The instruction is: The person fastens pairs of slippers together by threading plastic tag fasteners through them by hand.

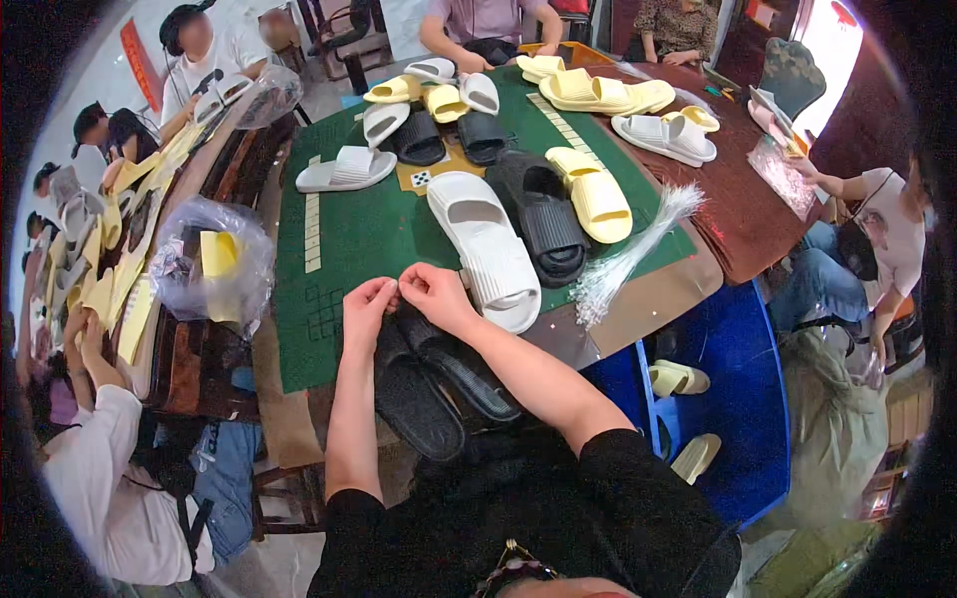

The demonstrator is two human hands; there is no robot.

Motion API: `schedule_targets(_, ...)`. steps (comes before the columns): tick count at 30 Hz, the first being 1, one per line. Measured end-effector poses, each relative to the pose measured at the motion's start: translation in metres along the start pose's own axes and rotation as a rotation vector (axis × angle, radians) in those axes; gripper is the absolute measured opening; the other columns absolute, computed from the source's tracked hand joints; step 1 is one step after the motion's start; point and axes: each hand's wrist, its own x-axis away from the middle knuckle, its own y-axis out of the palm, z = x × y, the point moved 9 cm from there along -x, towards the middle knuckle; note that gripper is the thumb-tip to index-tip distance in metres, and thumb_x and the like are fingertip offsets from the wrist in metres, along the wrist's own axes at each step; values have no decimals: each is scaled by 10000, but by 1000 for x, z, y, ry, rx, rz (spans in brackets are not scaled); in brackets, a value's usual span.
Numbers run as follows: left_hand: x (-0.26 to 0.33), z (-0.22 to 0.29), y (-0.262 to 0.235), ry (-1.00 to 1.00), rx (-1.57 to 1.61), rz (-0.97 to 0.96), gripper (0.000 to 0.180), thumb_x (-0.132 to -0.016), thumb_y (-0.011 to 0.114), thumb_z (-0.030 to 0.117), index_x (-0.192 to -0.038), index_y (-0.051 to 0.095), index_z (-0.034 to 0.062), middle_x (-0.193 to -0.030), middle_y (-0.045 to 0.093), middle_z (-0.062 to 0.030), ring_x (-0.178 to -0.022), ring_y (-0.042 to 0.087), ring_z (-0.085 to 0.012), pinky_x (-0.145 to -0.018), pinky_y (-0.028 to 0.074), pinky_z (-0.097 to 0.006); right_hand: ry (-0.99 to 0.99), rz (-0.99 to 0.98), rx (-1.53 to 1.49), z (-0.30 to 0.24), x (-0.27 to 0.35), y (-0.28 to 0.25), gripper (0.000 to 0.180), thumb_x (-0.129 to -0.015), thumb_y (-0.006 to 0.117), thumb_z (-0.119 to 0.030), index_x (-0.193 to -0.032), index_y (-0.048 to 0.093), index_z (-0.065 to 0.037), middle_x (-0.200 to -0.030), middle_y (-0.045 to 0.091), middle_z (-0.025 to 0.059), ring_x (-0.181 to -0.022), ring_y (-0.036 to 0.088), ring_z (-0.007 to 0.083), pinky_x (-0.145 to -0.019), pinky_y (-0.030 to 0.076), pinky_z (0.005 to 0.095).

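1 pair of black slippers [419, 404] is at the near edge of the counter [653, 314], below the hands and close to the person's black shirt [538, 508]. The footbeds look dark and finely textured, with rounded heels toward the person; the toe ends are partly hidden by the hands. The left hand [369, 302] and right hand [436, 293] nearly meet above those toe ends, thumb and fingertips pinched narrow on each; whether anything thin sits between them, I cannot tell.

Just beyond the right hand lies a white slipper [485, 249] with a ribbed strap, beside a black slipper [548, 224] and a yellow slipper [601, 199]. A bundle of thin white strands [643, 244] fans out nearby.

As for markings, the green mat [349, 234] has 2 pale ruled strips and a dark-lined grid. A small white square label [421, 178] with black dots lies on brown cardboard [454, 167].
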Motion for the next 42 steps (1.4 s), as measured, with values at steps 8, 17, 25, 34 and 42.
schedule_targets(8,1,3,5,-50,4,-14,152,-864,632,136,-906,676,-3,-761,650,-13,-647,567,-69,-590,438,-205,8,28,29,5,1,-2,143,-822,633,-159,-831,617,-17,-626,572,34,-542,494,98,-506,401,266)
schedule_targets(17,0,-4,1,-34,45,-51,142,-864,627,113,-942,665,0,-785,648,-10,-660,561,-61,-593,436,-199,28,15,20,1,2,-2,140,-842,628,-144,-862,616,-6,-639,563,-2,-561,461,51,-521,394,231)
schedule_targets(25,-1,-3,0,-46,120,-40,117,-857,627,77,-942,653,0,-785,626,-6,-667,544,-61,-587,422,-195,15,7,-15,-2,-1,-2,162,-825,639,-179,-850,619,-20,-592,546,31,-511,465,95,-481,372,277)
schedule_targets(34,0,-5,-1,-16,7,-57,134,-854,640,115,-941,665,16,-804,654,0,-678,564,-52,-595,434,-185,-4,-1,2,-1,1,-1,154,-825,632,-179,-838,620,-25,-575,534,31,-505,471,99,-480,374,276)
schedule_targets(42,8,11,2,-5,11,44,133,-857,633,123,-899,652,-2,-753,614,0,-652,530,-64,-596,421,-210,31,23,-1,2,2,0,161,-822,628,-175,-846,609,-17,-584,541,44,-512,475,97,-484,377,282)
